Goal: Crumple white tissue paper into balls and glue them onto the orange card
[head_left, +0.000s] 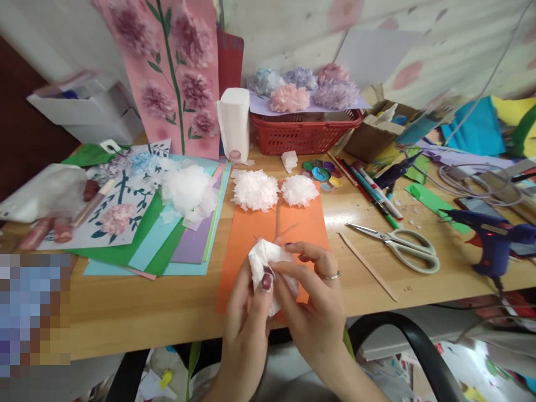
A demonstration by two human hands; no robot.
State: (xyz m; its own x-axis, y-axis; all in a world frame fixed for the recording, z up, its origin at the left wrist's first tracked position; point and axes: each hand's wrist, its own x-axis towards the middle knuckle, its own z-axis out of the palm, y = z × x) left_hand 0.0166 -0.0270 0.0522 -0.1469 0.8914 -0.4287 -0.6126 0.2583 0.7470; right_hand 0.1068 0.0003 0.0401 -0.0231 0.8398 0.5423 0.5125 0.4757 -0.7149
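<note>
Between my hands, above the near part of an orange sheet (234, 262), is a folded piece of white tissue paper (262, 254). My left hand (249, 315) grips its left side, thumb pressed on the front. From the right, my right hand (316, 293) pinches the tissue with thumb and forefinger; its other fingers are bent over it. The exact fold under the fingertips is hidden. Two fluffy white paper flowers, a larger one (255, 191) and a smaller one (300, 191), sit at the sheet's far end.
Scissors (393, 240) and a wooden stick (368, 268) lie to the right, with a blue glue gun (494, 234) beyond. Coloured paper sheets (188, 245) are stacked on the left. A tissue pack (234, 123) and a red basket (305, 134) stand at the back.
</note>
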